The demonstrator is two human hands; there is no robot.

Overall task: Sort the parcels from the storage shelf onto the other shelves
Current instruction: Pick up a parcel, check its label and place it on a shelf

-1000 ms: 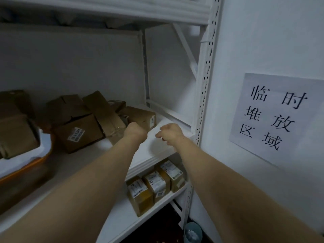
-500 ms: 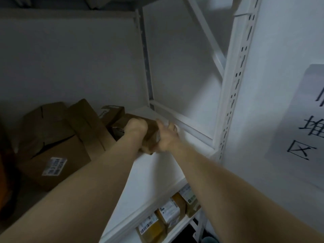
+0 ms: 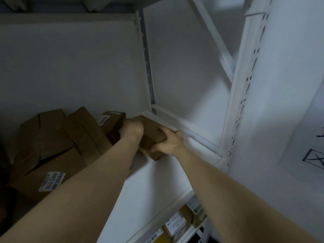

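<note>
A small brown parcel (image 3: 151, 133) is now being clasped from both sides: the left hand (image 3: 131, 129) is being curled over its left end and the right hand (image 3: 169, 143) wrapped round its right end, each grip clamped on cardboard. A second ago both hands were only being stretched toward it. The parcel is being held at the back right of the storage shelf (image 3: 157, 186) (lifted or resting cannot be told), so carrying it off is probably being readied.
</note>
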